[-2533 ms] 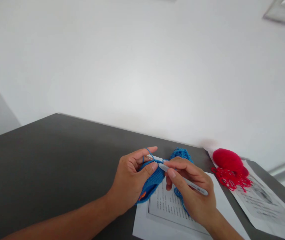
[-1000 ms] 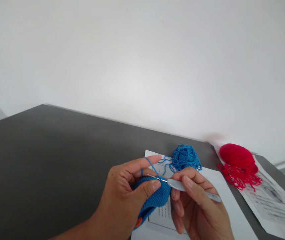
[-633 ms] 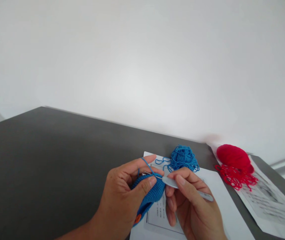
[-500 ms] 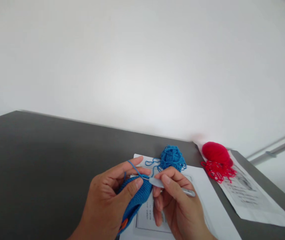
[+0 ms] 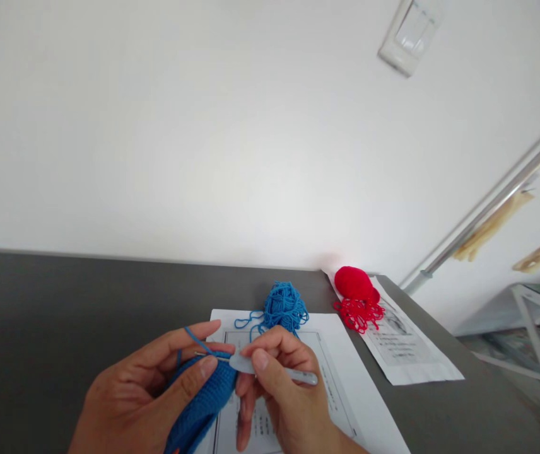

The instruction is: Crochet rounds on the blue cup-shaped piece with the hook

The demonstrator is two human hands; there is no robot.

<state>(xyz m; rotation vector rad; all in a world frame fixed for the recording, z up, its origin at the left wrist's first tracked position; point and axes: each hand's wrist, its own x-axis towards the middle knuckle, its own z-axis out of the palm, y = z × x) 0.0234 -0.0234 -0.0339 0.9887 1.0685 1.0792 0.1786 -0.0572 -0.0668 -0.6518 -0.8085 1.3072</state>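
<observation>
Left hand: thumb of the left hand (image 5: pixel 142 391) pressed down on the near face of a dome-like blue crocheted yarn piece (image 5: pixel 211 388), pinching its upper edge against the fingers behind; forefinger held out straight above.
Working strand: thin blue yarn strand (image 5: pixel 198 339) looped over the left forefinger, slanting down to the upper edge of the piece.
Right hand: thumb and forefinger of the right hand (image 5: pixel 293 397) pinching a slim crochet hook with flat grey handle (image 5: pixel 241 364); remaining fingers loosely bent below.
Hook: metal shaft lies along the piece's upper edge, its tip behind the left thumb tip; handle end pokes out past the right fingers.
Piece: between the two hands, left of the right fingers; lower part runs out of view.
Blue ball: tangled ball of blue yarn (image 5: pixel 285 308), just beyond the right fingers, loose loops trailing toward them.
Paper: white printed sheet (image 5: pixel 346 384) on the dark grey bench (image 5: pixel 38 315), below the right fingers.
Farther right: smooth oval red yarn ball (image 5: pixel 354 284) with loose red loops, well apart from the right fingers, on a second white printed sheet (image 5: pixel 402 353).
</observation>
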